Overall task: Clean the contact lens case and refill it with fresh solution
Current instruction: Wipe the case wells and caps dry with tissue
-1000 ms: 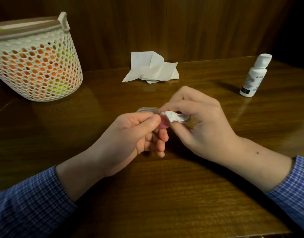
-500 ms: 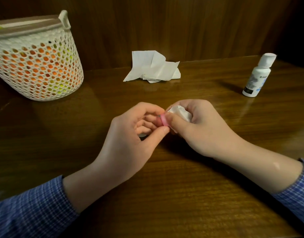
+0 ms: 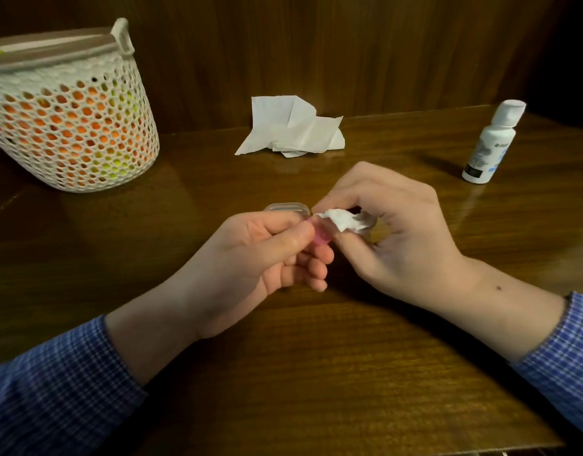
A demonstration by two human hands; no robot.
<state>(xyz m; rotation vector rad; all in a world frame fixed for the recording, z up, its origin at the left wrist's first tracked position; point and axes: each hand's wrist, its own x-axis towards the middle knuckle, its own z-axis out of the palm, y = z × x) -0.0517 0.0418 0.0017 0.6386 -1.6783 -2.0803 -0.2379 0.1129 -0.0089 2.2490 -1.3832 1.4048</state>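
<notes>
While my left hand (image 3: 250,255) pinches the small pink translucent lens case (image 3: 320,234) between thumb and fingers (image 3: 316,258), my right hand (image 3: 395,238) grips a crumpled white tissue wad (image 3: 341,219) against its top. Both hover just above the dark wooden bench (image 3: 316,373), well apart from the white solution bottle (image 3: 491,143).

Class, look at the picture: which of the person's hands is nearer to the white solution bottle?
Right. The right hand lies nearer the solution bottle, which stands beyond it to the far right; the left hand is further left.
</notes>
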